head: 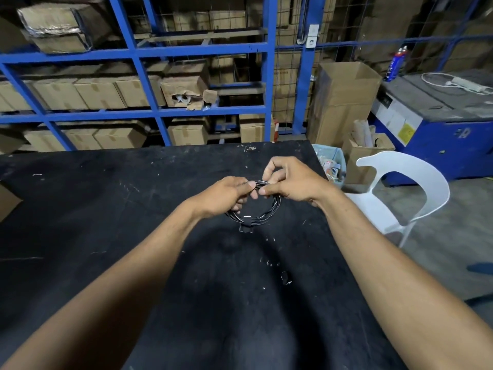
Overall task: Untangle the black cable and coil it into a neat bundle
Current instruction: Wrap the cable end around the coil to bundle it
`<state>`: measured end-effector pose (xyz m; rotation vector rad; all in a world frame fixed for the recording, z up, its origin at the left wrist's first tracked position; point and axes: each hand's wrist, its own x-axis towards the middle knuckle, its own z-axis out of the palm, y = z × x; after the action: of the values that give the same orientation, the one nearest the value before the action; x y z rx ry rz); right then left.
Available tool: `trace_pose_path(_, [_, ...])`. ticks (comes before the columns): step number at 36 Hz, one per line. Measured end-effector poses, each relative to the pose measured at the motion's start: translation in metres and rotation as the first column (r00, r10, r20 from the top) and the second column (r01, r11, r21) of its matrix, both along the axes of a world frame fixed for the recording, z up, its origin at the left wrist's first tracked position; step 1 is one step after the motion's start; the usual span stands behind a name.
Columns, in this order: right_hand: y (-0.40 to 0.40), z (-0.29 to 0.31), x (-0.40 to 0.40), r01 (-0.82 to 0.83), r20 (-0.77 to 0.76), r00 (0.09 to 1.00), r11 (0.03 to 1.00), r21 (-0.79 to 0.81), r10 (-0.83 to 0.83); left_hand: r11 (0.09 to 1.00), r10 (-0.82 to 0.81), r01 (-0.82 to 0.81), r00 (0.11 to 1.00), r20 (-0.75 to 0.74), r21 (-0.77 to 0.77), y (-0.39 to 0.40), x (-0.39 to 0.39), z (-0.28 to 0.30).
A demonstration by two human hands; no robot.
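The black cable (266, 216) hangs as a round coil of several loops just above the black table (93, 209). My left hand (226, 196) grips the coil's left upper side, thumb on top. My right hand (290, 180) pinches the top of the coil between thumb and fingers, right beside the left thumb. A short black strap or plug end (246, 227) sticks out at the bottom of the coil. The upper loops are hidden under my fingers.
A small black piece (285, 277) lies on the table nearer to me. A white plastic chair (416, 182) stands off the table's right edge, a bin (330, 164) behind it. Blue shelving (149, 53) with cardboard boxes fills the back.
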<state>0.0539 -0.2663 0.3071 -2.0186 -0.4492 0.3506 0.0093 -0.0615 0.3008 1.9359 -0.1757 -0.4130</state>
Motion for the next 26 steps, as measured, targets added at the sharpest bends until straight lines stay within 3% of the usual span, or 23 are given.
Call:
trace_pose_path(5, [0.000,-0.019,-0.002,-0.066,0.045,0.997,0.997,-0.035,0.067,0.983,0.062,-0.089,0.984,-0.165,-0.158,-0.003,-0.006,-0.028])
trace_pose_path(11, [-0.003,-0.053,-0.010,-0.091,-0.022,0.996,0.995,-0.029,0.090,0.933,0.027,-0.161,0.924,-0.381,-0.323,-0.003,-0.013,-0.067])
trace_pose_path(16, [-0.022,-0.095,-0.010,0.240,-0.055,0.971,0.954,0.181,-0.234,0.952,0.069,-0.152,0.952,-0.299,-0.266,-0.002,-0.014,-0.102])
trace_pose_path(20, [-0.049,-0.168,-0.013,0.523,-0.155,0.840,0.852,-0.027,-0.521,0.966,0.120,-0.165,0.968,-0.221,-0.197,0.004,-0.018,-0.124])
trace_pose_path(23, [-0.061,-0.223,-0.033,0.546,-0.293,0.749,0.804,-0.236,-0.595,0.947,0.191,-0.235,0.960,-0.206,-0.221,0.006,-0.022,-0.140])
trace_pose_path(26, [-0.060,-0.269,-0.054,0.526,-0.386,0.679,0.780,-0.339,-0.625,0.921,0.269,-0.318,0.937,-0.224,-0.223,0.007,-0.025,-0.156])
